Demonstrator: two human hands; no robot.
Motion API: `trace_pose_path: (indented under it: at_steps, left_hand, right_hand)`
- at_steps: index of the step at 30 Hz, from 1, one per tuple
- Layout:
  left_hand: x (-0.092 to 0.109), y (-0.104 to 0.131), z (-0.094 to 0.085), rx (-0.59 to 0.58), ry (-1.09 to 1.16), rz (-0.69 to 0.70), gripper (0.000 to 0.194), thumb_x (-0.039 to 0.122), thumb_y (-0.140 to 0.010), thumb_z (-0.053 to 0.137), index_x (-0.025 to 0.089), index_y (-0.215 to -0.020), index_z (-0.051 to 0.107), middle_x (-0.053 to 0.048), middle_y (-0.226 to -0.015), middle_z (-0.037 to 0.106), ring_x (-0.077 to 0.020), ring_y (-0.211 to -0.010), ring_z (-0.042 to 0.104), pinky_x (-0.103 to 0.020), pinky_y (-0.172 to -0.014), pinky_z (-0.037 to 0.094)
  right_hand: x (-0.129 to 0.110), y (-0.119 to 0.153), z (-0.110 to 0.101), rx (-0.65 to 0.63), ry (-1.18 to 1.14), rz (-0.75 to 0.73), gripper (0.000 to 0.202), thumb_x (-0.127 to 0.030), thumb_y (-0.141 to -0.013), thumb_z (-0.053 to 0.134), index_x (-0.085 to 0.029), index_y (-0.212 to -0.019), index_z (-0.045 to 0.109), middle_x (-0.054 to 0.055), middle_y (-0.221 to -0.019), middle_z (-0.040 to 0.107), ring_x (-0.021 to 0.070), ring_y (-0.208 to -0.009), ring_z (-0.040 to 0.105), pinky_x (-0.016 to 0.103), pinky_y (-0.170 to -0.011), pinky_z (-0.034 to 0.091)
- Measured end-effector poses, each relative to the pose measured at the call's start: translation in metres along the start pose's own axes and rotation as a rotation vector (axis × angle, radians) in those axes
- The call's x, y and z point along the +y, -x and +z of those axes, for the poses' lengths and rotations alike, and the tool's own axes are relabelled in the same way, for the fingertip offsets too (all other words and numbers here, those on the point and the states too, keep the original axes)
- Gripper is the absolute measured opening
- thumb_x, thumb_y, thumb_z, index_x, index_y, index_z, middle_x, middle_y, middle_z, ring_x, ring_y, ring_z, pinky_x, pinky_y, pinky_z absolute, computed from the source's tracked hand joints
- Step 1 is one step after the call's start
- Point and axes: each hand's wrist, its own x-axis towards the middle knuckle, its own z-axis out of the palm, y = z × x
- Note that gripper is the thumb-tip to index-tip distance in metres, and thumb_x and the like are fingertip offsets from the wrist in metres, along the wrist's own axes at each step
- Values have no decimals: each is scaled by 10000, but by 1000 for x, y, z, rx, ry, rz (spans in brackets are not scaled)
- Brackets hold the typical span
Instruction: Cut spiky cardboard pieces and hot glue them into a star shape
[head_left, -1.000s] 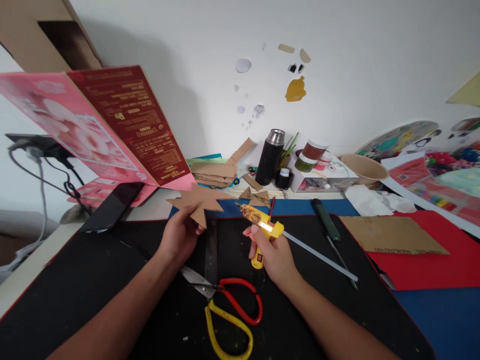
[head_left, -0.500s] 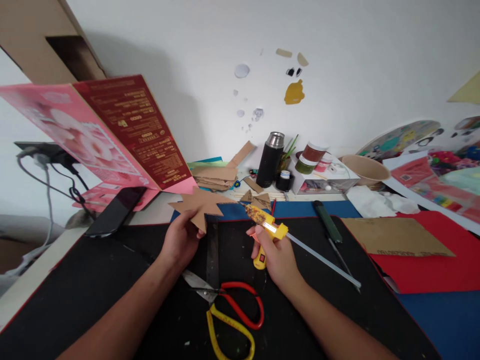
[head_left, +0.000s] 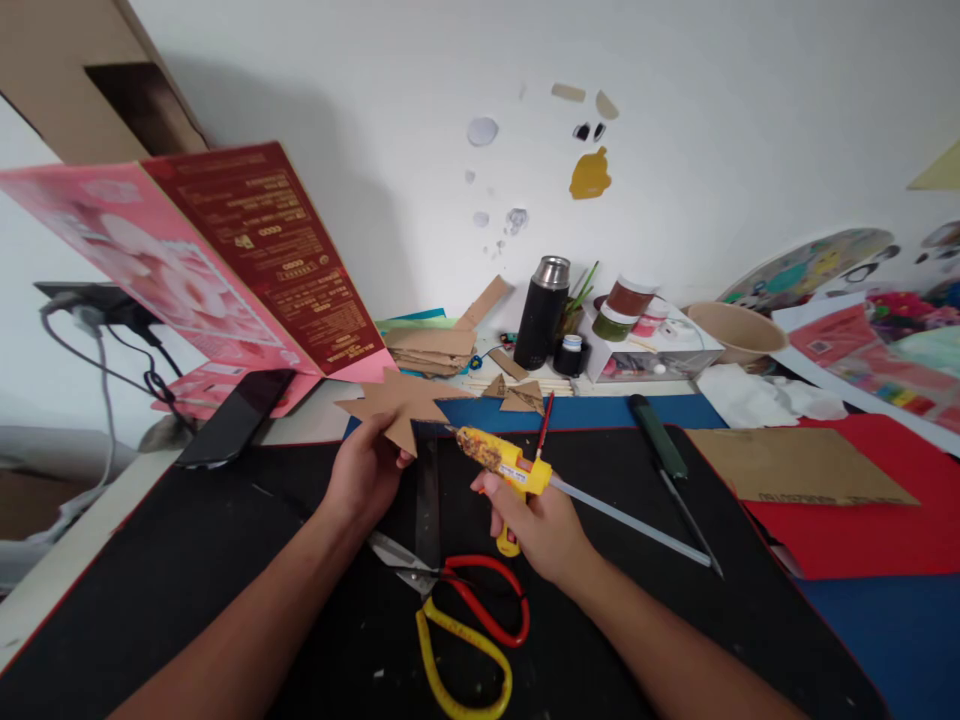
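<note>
A spiky star-shaped piece of cardboard (head_left: 403, 402) is pinched at its lower left by my left hand (head_left: 366, 466). My right hand (head_left: 541, 520) is wrapped round the handle of a yellow glue gun (head_left: 491, 455), whose nozzle points left, close to the cardboard's right-hand points. Whether nozzle and cardboard touch, I cannot tell. From the back of the gun a long translucent glue stick (head_left: 630, 520) sticks out. Below and between my hands lie scissors (head_left: 480, 640) with one red and one yellow handle, beside a dark flat strip (head_left: 427, 500).
Small cardboard scraps (head_left: 520, 398) lie behind the gun. A black flask (head_left: 541, 312) and paint jars (head_left: 628, 300) stand at the back. A green-handled tool (head_left: 658, 437) lies right, near a cardboard sheet (head_left: 802, 466). A phone (head_left: 236, 420) is at the left by a pink box (head_left: 202, 280).
My right hand has brought the glue gun left, its nozzle nearer the cardboard and turned flatter. My left hand and the cardboard have hardly moved.
</note>
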Motion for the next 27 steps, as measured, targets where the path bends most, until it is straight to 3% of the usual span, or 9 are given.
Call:
trace_pose_path:
  at_steps: [3,8,11,20,27]
  left_hand:
    - [0,0,-1,-7,-1,-3,90,78,-817,657,157,-860,651,-1,-682,690,-95,-418,541,-180,-341,394]
    - [1,-2,-5,-34,20,1,102,85,-786,688,160,-827,633,-9,-739,709,-89,-443,551,-182,-336,368]
    - [0,-3,-6,-35,15,-11,112,77,-782,690,163,-826,632,-11,-745,707,-88,-465,553,-181,-350,365]
    - [-1,-3,-5,-88,-29,18,106,120,-776,696,156,-835,616,8,-696,637,-84,-446,527,-186,-357,355]
    - [-1,-3,-6,-94,-38,19,88,108,-790,673,156,-824,607,2,-723,654,-86,-466,545,-186,-356,356]
  right_hand:
    - [-2,1,-1,14,-8,-27,477,-620,-871,655,-154,-865,755,-20,-501,589,130,-453,548,228,-487,461]
    - [-7,-3,-11,214,-105,-42,551,-706,-883,666,-165,-912,767,-8,-518,608,138,-456,543,232,-474,463]
    - [-7,-7,-16,267,-138,-39,574,-737,-874,674,-171,-896,767,5,-526,617,148,-475,551,240,-485,466]
    - [-6,-4,-9,171,-102,8,529,-677,-860,660,-161,-920,760,-18,-510,598,136,-461,540,230,-480,456]
    - [-3,-6,-8,165,-99,8,507,-651,-871,658,-157,-921,763,-17,-514,605,131,-457,540,227,-483,455]
